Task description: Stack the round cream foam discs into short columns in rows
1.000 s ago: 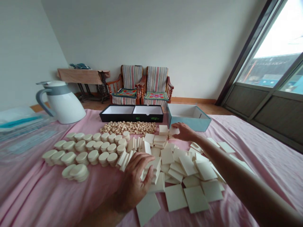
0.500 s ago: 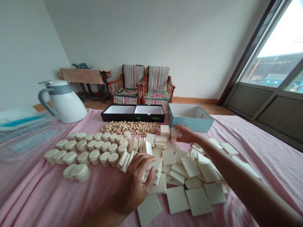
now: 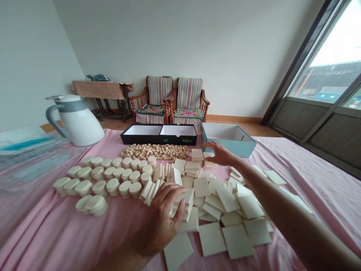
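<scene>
My left hand (image 3: 163, 214) is curled around a stack of small pale square wooden tiles (image 3: 188, 201), its thumb and fingers at the stack's near side. Farther out, my right hand (image 3: 221, 153) is open over a short stack of square tiles (image 3: 209, 162), fingers spread and partly covering it. Just left of that stands another square stack (image 3: 196, 154). Larger thin wooden squares (image 3: 227, 198) lie in a loose, overlapping heap between and below my hands. Some small tiles (image 3: 149, 191) stand on edge beside my left hand.
Round wooden discs (image 3: 98, 187) stand in stacked rows at left. Behind them lie many small wooden beads (image 3: 155, 151), a black divided box (image 3: 141, 140) and a light-blue box (image 3: 231, 146). A white jug (image 3: 81, 124) and clear plastic packaging (image 3: 34, 162) sit left on the pink cloth (image 3: 121, 233).
My right hand has lifted slightly and its fingers have spread, uncovering more of the short tile stack under it. My left hand stays in place.
</scene>
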The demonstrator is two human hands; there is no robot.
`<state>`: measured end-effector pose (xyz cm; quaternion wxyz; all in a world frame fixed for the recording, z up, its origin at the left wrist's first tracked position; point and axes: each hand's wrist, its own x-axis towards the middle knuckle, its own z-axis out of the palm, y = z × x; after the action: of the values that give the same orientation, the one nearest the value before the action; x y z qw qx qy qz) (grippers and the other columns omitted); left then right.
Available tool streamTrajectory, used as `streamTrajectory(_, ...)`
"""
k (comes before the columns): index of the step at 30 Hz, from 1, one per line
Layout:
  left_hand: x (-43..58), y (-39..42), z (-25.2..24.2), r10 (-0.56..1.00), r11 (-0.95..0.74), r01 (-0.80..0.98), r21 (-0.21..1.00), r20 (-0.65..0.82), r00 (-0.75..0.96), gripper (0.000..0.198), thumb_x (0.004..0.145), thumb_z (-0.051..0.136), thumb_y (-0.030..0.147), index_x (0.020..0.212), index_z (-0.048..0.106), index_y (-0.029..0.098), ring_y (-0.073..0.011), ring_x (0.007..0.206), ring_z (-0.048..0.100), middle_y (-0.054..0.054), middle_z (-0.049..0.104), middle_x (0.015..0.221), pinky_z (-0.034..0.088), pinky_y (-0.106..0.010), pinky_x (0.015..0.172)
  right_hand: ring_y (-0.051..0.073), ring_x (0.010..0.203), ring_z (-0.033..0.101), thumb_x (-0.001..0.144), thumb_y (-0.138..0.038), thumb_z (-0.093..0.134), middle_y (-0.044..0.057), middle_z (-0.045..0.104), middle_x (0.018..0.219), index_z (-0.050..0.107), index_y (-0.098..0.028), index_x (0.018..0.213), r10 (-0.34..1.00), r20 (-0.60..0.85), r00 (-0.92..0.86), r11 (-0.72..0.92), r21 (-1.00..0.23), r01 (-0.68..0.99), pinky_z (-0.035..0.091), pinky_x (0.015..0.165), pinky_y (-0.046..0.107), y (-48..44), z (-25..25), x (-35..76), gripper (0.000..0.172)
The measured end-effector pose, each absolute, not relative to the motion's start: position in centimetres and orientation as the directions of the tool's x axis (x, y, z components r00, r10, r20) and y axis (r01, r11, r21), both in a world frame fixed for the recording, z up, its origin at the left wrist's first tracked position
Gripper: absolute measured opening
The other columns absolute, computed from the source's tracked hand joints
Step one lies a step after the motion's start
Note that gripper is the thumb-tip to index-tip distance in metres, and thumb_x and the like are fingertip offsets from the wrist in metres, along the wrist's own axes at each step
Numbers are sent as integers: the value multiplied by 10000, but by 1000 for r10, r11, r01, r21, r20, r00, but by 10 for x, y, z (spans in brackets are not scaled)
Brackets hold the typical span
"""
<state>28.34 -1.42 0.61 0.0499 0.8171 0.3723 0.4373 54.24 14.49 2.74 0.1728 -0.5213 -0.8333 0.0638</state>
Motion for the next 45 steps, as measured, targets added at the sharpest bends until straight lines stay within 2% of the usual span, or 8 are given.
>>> streamTrajectory(8, 281, -14, 2, 669, -708, 561, 428, 662, 339, 228, 837, 484, 96, 1035, 563, 177, -190, 961, 547, -69, 615, 965, 453, -326, 860, 300, 1104, 477, 722, -295, 642, 123, 568, 1168, 503, -183, 1251, 897, 169, -409, 438, -202, 876, 380, 887, 435, 151, 21, 508, 559)
streamTrajectory(14, 282, -14, 3, 665, -710, 559, 428, 668, 334, 224, 836, 483, 93, 1027, 565, 175, -184, 944, 550, -63, 616, 947, 455, -320, 849, 248, 1035, 519, 702, -316, 649, 106, 583, 1124, 540, -174, 1184, 832, 428, -352, 490, -271, 828, 392, 900, 376, 142, 41, 537, 515)
streamTrajectory(16, 283, -15, 3, 662, -712, 558, 425, 670, 335, 220, 837, 480, 97, 1023, 567, 175, -187, 940, 551, -66, 617, 943, 459, -320, 839, 244, 1018, 530, 682, -293, 651, 99, 596, 1104, 559, -172, 1147, 839, 452, -302, 452, -271, 850, 381, 920, 376, 138, 45, 558, 489)
streamTrajectory(24, 284, -14, 1, 659, -714, 564, 416, 672, 338, 204, 838, 483, 114, 1008, 575, 176, -189, 937, 557, -65, 620, 936, 469, -316, 828, 269, 989, 537, 574, -186, 694, 104, 622, 1035, 610, -169, 1098, 969, 64, -237, 246, -201, 948, 371, 900, 382, 130, 16, 604, 531)
streamTrajectory(30, 284, -13, 2, 673, -701, 575, 423, 661, 333, 192, 843, 476, 118, 996, 578, 174, -191, 918, 560, -69, 623, 928, 475, -328, 816, 258, 1045, 533, 631, -177, 655, 107, 614, 1097, 598, -194, 1158, 966, 78, -247, 259, -265, 929, 384, 903, 351, 132, 2, 599, 530)
streamTrajectory(35, 285, -13, 4, 666, -704, 577, 415, 667, 333, 188, 851, 467, 124, 995, 577, 174, -190, 903, 566, -73, 624, 914, 482, -331, 809, 244, 1009, 579, 729, -219, 577, 111, 651, 1063, 621, -175, 1092, 984, 175, -43, 77, -193, 978, 411, 871, 334, 123, 4, 619, 368)
streamTrajectory(40, 284, -13, 3, 669, -700, 583, 413, 664, 334, 191, 846, 467, 117, 991, 576, 178, -193, 904, 568, -74, 623, 915, 485, -333, 807, 353, 1019, 552, 721, -399, 616, 158, 656, 1015, 670, -168, 882, 998, -39, 48, -45, 79, 996, 421, 791, 457, 103, 15, 621, 287)
streamTrajectory(45, 282, -11, 0, 675, -695, 588, 413, 657, 336, 212, 840, 476, 105, 1015, 568, 181, -195, 939, 560, -73, 618, 949, 476, -333, 833, 339, 968, 573, 704, -390, 625, 164, 650, 1012, 660, -157, 899, 991, -122, 54, -43, 85, 995, 418, 780, 454, 102, 16, 617, 305)
